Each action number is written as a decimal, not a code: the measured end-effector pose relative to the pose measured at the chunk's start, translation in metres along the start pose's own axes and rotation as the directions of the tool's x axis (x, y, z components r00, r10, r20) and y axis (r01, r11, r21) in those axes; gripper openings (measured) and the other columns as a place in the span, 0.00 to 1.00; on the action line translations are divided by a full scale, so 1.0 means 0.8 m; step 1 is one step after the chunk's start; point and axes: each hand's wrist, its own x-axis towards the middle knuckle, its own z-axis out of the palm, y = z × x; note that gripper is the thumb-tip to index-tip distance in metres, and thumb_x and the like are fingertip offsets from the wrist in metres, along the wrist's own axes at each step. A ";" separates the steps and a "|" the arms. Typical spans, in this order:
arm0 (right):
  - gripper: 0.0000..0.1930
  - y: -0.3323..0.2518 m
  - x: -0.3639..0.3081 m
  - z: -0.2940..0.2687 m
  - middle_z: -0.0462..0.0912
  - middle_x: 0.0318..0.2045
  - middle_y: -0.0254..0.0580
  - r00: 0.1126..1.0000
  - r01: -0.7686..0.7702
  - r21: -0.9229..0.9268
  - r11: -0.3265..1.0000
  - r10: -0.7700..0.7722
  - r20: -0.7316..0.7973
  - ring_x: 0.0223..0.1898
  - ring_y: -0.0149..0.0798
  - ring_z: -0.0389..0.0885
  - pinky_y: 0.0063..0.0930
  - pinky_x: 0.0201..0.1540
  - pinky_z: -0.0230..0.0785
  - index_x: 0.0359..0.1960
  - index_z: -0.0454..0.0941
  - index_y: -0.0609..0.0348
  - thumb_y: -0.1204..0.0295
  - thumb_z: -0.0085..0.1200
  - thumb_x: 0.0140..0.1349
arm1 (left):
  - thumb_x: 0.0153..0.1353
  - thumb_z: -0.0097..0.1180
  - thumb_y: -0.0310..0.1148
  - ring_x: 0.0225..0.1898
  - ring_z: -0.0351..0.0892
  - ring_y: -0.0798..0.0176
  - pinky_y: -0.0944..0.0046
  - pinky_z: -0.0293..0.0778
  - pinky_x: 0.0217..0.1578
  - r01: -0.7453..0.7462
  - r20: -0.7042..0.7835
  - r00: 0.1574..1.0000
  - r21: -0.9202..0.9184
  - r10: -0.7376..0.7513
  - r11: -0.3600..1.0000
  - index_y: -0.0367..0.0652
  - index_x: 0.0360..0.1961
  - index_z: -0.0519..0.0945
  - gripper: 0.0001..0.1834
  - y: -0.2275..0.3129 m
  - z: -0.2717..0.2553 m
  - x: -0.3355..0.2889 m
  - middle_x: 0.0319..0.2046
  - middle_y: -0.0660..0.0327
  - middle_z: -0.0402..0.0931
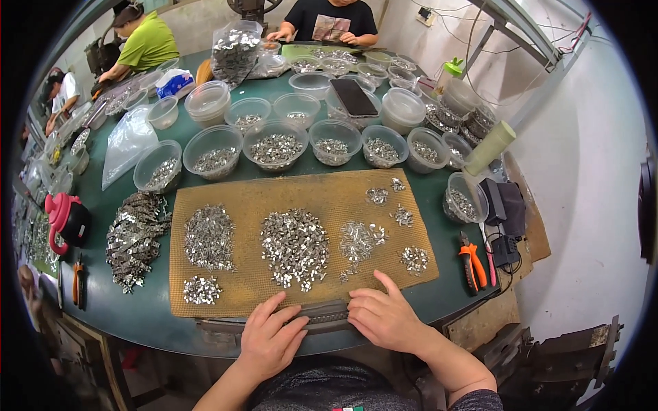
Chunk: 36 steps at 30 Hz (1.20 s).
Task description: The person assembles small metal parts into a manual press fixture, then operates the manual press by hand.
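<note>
A dark narrow bar (325,318) with a row of small metal links runs along the table's front edge. My left hand (271,337) rests on its left part, fingers stretched and slightly spread. At the other side my right hand (384,316) has its fingertips on the bar, the index finger raised apart; both thumbs are mostly hidden. Beyond the hands lies a tan textured mat (247,288). On it are a large pile of silvery pieces (295,250), a pile of finer pieces (209,236), a pile of thin pieces (356,243) and several smaller heaps, one of square pieces (202,290).
Plastic bowls of metal parts (275,147) line the mat's far side. Left are a heap of linked metal strips (137,240), pliers (79,282) and a red-black jug (67,219). Right are orange-handled pliers (471,264) and black adapters (504,205). A phone (354,97) lies on bowls; co-workers sit beyond.
</note>
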 end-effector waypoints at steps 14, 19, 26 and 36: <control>0.07 0.003 -0.013 0.009 0.86 0.41 0.34 0.980 -0.187 0.128 0.974 0.195 -0.048 0.49 0.38 0.84 0.47 0.66 0.67 0.40 0.83 0.54 0.72 0.66 0.61 | 0.54 0.71 0.29 0.62 0.76 0.45 0.45 0.73 0.58 -0.017 -0.014 1.000 -0.040 0.016 0.999 0.46 0.45 0.86 0.16 -0.002 0.009 0.007 0.50 0.59 0.82; 0.09 0.018 -0.032 0.002 0.87 0.43 0.39 0.967 -0.171 0.213 0.962 0.205 -0.151 0.52 0.40 0.84 0.46 0.63 0.71 0.43 0.82 0.57 0.72 0.65 0.62 | 0.51 0.71 0.28 0.61 0.76 0.44 0.46 0.73 0.58 -0.004 -0.003 1.000 -0.019 0.004 1.000 0.46 0.44 0.87 0.16 0.017 0.010 0.017 0.48 0.59 0.83; 0.21 0.058 -0.081 -0.033 0.79 0.60 0.52 0.865 -0.452 -0.132 0.882 0.397 -0.307 0.65 0.57 0.74 0.50 0.69 0.65 0.55 0.79 0.65 0.74 0.65 0.60 | 0.50 0.70 0.25 0.61 0.76 0.40 0.46 0.74 0.59 0.038 0.041 0.999 -0.070 -0.035 0.997 0.43 0.43 0.86 0.16 0.043 0.016 0.043 0.48 0.56 0.83; 0.19 0.072 -0.115 -0.047 0.82 0.56 0.49 0.922 -0.292 -0.021 0.956 0.276 -0.271 0.61 0.51 0.79 0.45 0.64 0.72 0.53 0.81 0.64 0.75 0.65 0.60 | 0.53 0.71 0.26 0.61 0.75 0.42 0.48 0.75 0.58 -0.085 0.141 0.985 -0.107 0.100 0.991 0.43 0.45 0.86 0.16 0.060 0.024 0.110 0.48 0.56 0.82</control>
